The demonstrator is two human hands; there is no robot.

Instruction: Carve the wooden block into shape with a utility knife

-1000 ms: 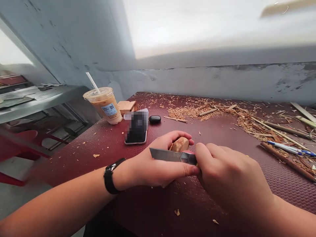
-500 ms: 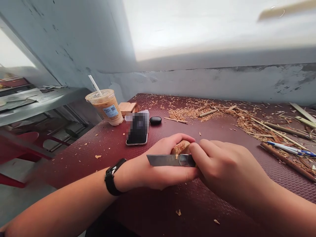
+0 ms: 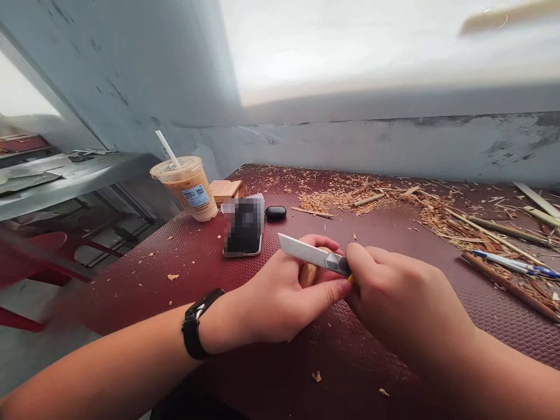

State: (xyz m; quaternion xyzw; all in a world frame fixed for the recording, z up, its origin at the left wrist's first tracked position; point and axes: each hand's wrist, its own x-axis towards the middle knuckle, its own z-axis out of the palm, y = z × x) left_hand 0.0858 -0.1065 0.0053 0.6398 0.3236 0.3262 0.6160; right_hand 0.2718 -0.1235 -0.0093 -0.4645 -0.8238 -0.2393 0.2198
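My left hand (image 3: 284, 291), with a black watch (image 3: 196, 324) at its wrist, is closed around a small piece of wood (image 3: 308, 274). Only part of the pale brown wood shows between thumb and fingers. In my right hand (image 3: 398, 291) is a knife (image 3: 310, 252) with a straight blade and an angled tip, its handle mostly hidden in the fist. The blade points left and slightly up, passing over the wood and the left fingers. My left thumb reaches to the knife's handle end, close against the right fingers.
On the dark red table (image 3: 144, 286) stand an iced coffee cup (image 3: 188, 189), a phone (image 3: 245, 227), a black earbud case (image 3: 276, 213) and a wooden block (image 3: 225, 191). Wood shavings (image 3: 341, 195) lie behind my hands. Pens (image 3: 511, 262) and a brown stick (image 3: 507, 286) lie right.
The knife blade has risen and tilted, its tip now pointing up-left instead of level. My left hand has turned, and less of the wood shows.
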